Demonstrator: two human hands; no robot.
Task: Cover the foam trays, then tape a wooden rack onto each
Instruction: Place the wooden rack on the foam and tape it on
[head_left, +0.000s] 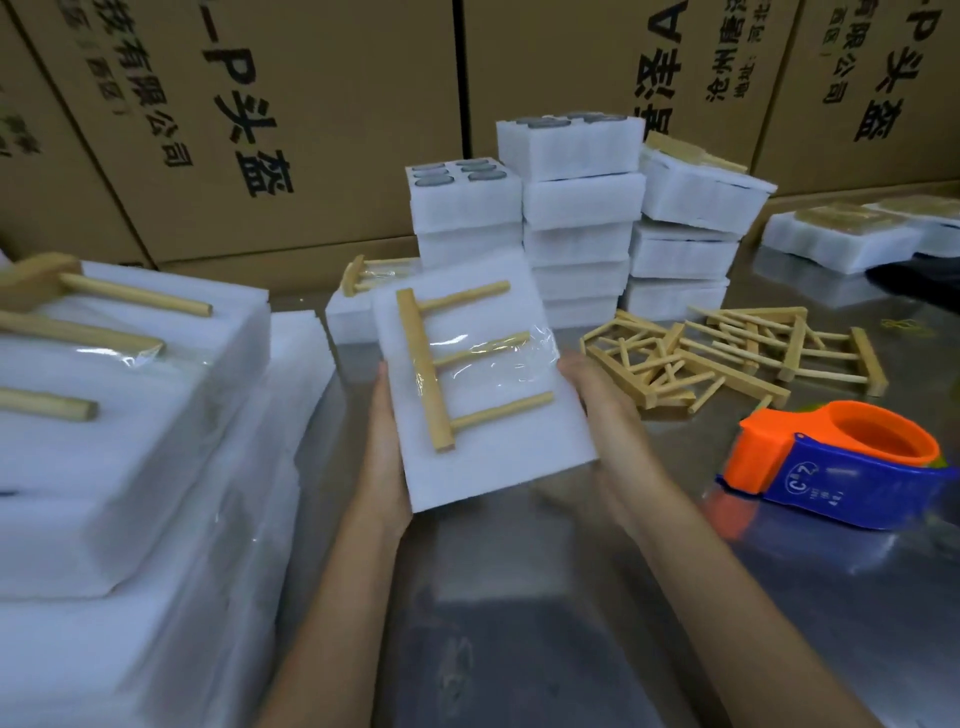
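Holding one covered white foam tray (483, 441) above the shiny metal table (519, 597), I grip its left edge with my left hand (387, 457) and its right edge with my right hand (592, 395), fingers hidden underneath. Item on top: pale wooden rack with three pegs (431, 374), fixed under a strip of clear tape (498, 353) across the middle peg. Left: stack of finished trays (130, 415). Behind: piled white foam trays (576, 208). Right: heap of loose wooden racks (727, 358); orange-and-blue tape dispenser (841, 462). Backdrop: printed cardboard cartons (260, 104).
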